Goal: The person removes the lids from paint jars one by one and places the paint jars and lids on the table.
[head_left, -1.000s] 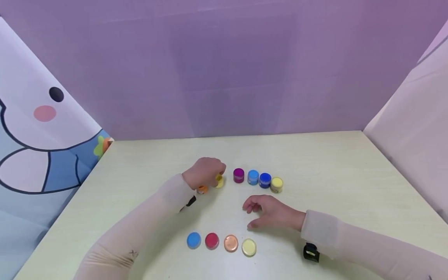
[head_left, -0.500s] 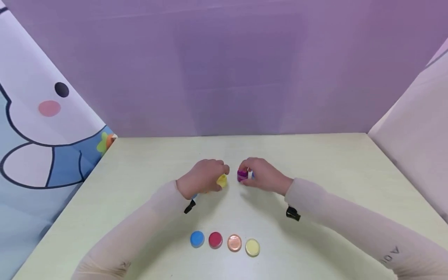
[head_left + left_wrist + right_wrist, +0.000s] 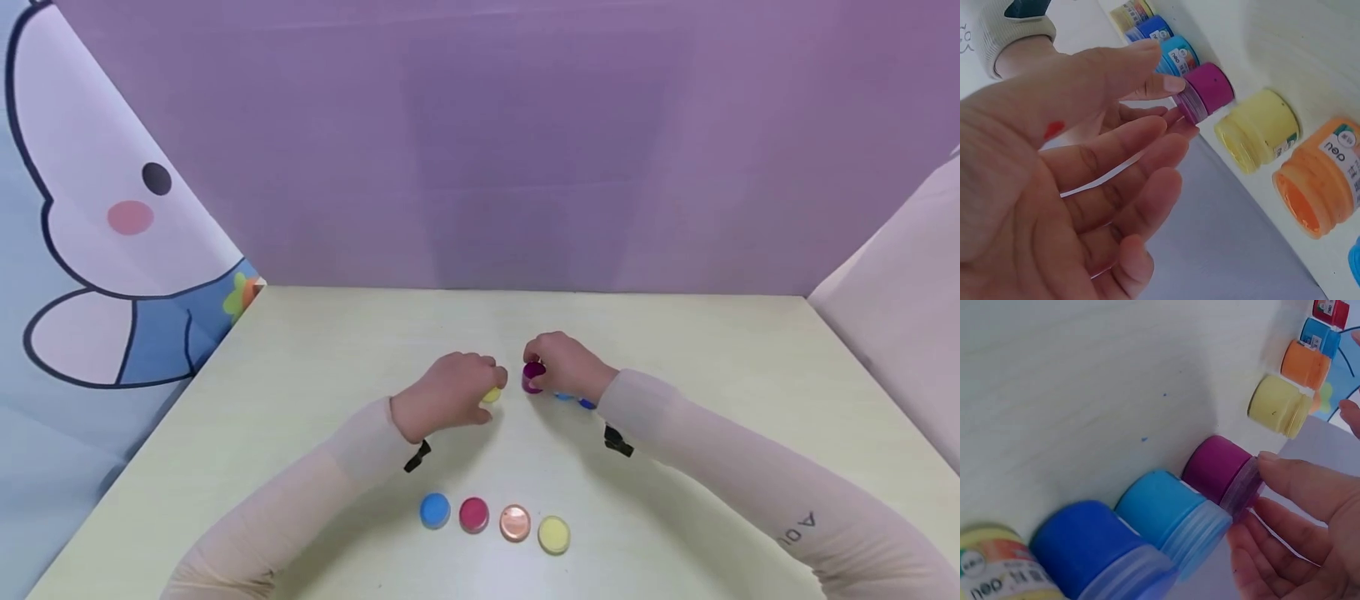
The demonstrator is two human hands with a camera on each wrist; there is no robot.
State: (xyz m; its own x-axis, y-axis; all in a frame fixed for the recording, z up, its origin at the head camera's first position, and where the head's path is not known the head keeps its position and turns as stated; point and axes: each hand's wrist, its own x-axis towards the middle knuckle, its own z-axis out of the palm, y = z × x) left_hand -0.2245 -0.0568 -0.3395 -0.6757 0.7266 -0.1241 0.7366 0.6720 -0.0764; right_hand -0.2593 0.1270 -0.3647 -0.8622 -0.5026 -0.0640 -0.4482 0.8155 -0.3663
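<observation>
My right hand (image 3: 572,365) pinches the clear lid of a purple paint jar (image 3: 1216,469) between thumb and fingers. That jar stands upright on the table. Over a yellow paint jar (image 3: 1266,122) hovers my left hand (image 3: 450,393), its fingers spread loosely with nothing between them. The yellow jar has its mouth uncovered, as does the orange paint jar (image 3: 1319,178) beside it. In the right wrist view, a light blue jar (image 3: 1163,503) and a dark blue jar (image 3: 1091,544), both with lids on, stand beside the purple one.
Nearer the person, four round lids lie in a row: blue (image 3: 435,510), red (image 3: 474,515), orange (image 3: 515,523) and yellow (image 3: 554,534). Another yellow jar (image 3: 1004,565) ends the row at right; a red jar (image 3: 1331,311) stands at the far left.
My right hand has moved forward from the table's middle and taken hold of the purple jar's lid. My left hand stays by the yellow jar. The head view has shifted slightly.
</observation>
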